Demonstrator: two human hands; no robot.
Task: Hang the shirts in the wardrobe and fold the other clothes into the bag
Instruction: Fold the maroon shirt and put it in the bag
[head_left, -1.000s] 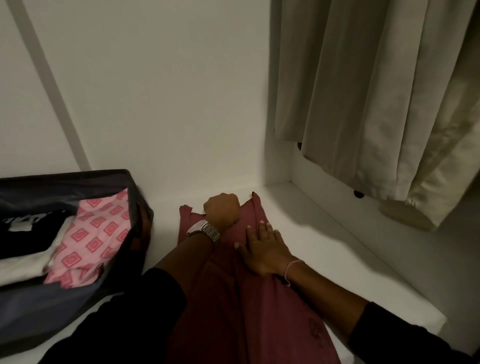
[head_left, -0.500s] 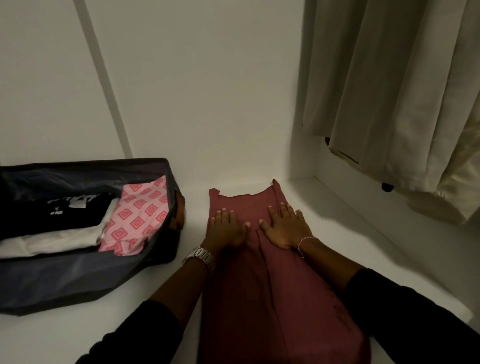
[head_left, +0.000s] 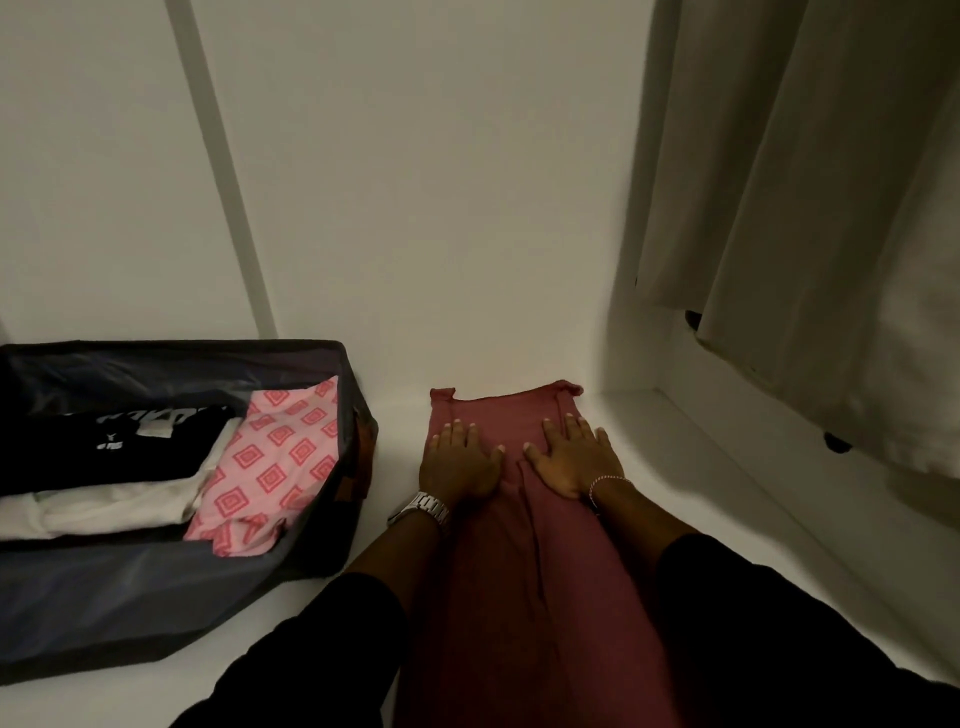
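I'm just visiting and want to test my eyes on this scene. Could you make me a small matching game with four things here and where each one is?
Things:
1. red garment
2. pink patterned cloth
3. pale curtain
4. watch

Places:
A. on the left wrist
B. hanging at the upper right
C. flat on the white surface, under both hands
D. inside the dark bag, at its right end

Pairs: 1-C, 2-D, 3-B, 4-A

The left hand and the right hand both press flat on the garment.
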